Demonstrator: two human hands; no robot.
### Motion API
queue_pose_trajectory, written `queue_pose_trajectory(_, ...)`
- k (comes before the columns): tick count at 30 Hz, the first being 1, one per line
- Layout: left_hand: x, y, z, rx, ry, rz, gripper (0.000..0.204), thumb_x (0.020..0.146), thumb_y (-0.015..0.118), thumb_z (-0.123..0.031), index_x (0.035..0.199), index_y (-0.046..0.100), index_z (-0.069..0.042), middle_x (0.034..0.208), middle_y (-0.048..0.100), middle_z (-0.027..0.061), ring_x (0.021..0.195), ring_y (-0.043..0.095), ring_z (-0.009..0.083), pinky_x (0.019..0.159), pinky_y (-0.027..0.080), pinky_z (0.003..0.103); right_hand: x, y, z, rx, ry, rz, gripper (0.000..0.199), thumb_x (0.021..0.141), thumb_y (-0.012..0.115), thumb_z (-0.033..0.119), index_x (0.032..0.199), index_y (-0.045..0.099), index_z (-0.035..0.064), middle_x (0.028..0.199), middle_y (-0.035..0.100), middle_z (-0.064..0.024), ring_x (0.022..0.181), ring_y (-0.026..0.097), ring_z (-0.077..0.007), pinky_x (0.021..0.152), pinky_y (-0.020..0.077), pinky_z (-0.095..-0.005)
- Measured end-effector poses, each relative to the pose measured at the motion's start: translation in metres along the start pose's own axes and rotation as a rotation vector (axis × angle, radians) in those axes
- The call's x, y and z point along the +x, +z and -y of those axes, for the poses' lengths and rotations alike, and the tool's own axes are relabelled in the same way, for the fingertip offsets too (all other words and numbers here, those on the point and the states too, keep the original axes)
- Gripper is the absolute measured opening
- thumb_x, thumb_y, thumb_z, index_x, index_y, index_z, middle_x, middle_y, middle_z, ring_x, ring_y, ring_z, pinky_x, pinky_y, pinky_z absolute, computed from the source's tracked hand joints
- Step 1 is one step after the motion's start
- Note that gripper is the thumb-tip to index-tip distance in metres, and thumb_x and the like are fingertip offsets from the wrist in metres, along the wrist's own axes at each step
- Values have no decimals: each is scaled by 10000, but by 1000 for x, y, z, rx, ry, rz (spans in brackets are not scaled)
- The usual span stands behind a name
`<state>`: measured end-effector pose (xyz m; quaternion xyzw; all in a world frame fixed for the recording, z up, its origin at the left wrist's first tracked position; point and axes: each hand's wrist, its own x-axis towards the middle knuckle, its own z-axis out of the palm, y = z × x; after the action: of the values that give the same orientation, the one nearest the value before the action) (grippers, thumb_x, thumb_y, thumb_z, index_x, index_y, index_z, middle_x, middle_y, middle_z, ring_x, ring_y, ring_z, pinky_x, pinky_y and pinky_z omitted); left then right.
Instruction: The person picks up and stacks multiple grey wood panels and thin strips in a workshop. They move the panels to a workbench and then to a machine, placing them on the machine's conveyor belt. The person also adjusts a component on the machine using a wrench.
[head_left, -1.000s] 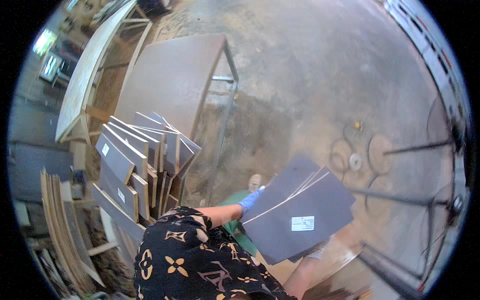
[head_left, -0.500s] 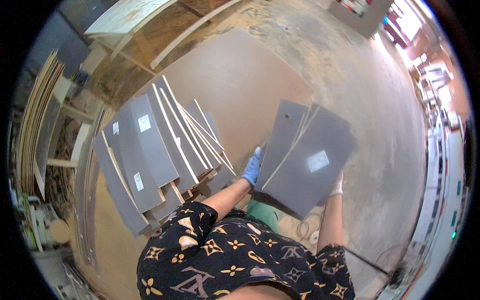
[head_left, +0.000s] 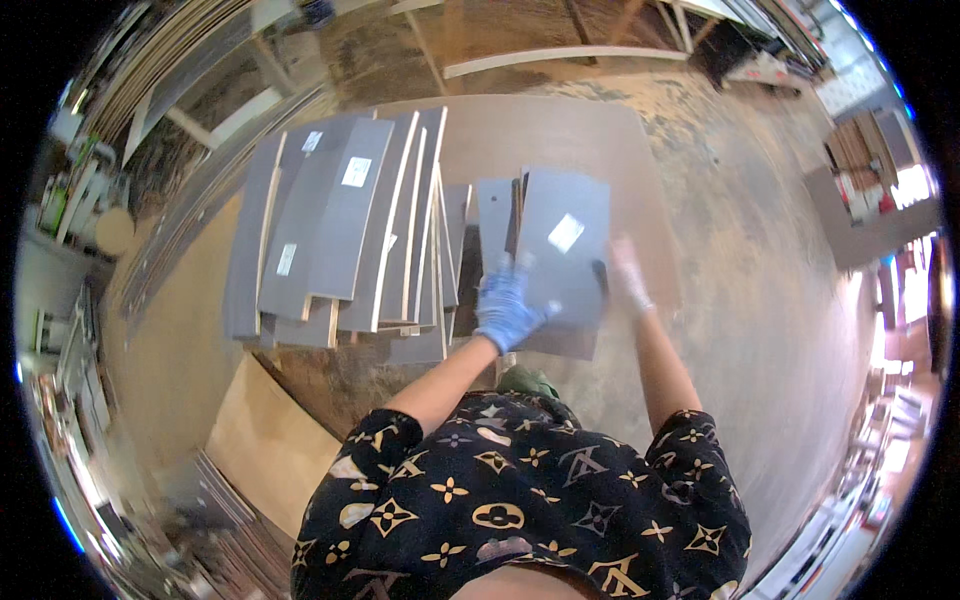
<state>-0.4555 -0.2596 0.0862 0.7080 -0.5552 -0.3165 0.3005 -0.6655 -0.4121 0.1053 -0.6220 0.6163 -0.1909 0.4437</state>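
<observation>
A grey rectangular panel (head_left: pixel 568 285) with a white label lies in front of me, overlapping a narrower grey panel (head_left: pixel 494 215) on its left that has a small dark hole. My left hand (head_left: pixel 510 308), in a blue glove, is spread over the near left part of the labelled panel, fingers apart. Just off that panel's right edge is my right hand (head_left: pixel 630 275) in a whitish glove, blurred, with fingers stretched out and nothing in them. Left of these, several grey panels (head_left: pixel 330 220) with pale edges and some white labels lie overlapping and slightly fanned.
A large brown sheet (head_left: pixel 640 170) lies beneath the panels. Near left, a light wooden board (head_left: pixel 270 430) leans by a pile of thin strips. Wooden framing (head_left: pixel 560 60) runs along the far side. Brown boxes (head_left: pixel 865 160) stand at far right.
The panels that were held tilted between both hands now lie beside the fanned stack. My left hand has moved onto the top panel; my right hand has come off its edge. The view has turned.
</observation>
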Motion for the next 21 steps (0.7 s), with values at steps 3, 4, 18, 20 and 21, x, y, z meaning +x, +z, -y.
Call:
queue_pose_trajectory(3,-13,13,-12,129,-7,-15,858,719,642,-518,1408,260,-177,1379,273,286,1295,271,382,1072,194,470,-10,30,-20,-306,-75,-16,739,819,539,517,1381,308,95,1425,259,-206,1303,284,-353,1062,250,-379)
queue_pose_trajectory(4,-25,25,-8,117,-40,-17,864,717,641,-518,1411,252,-182,1382,268,285,1296,270,382,1073,189,471,-16,35,-23,-356,-82,-44,754,805,554,524,1382,310,105,1434,241,-203,1302,279,-363,1066,246,-384)
queue_pose_trajectory(18,-436,-116,190,-473,-582,-299,442,822,586,-357,1216,518,-169,1195,564,108,1030,579,257,894,461,363,-208,191,57,-341,-611,-32,573,781,628,129,1295,410,4,1327,395,-188,1223,381,-310,1040,287,-407)
queue_pose_trajectory(20,-532,-105,268,-545,-817,-520,434,824,587,-338,1199,529,-129,1154,583,114,1018,579,250,872,459,350,-271,275,99,-408,-807,19,529,792,611,142,1271,438,-2,1319,402,-201,1235,362,-326,1032,287,-417)
queue_pose_trajectory(21,-576,-98,314,-542,-975,-617,435,825,587,-331,1192,533,-104,1139,588,118,1015,577,247,861,457,348,-306,329,122,-410,-857,47,521,794,607,139,1268,441,0,1322,399,-201,1242,353,-327,1032,286,-420)
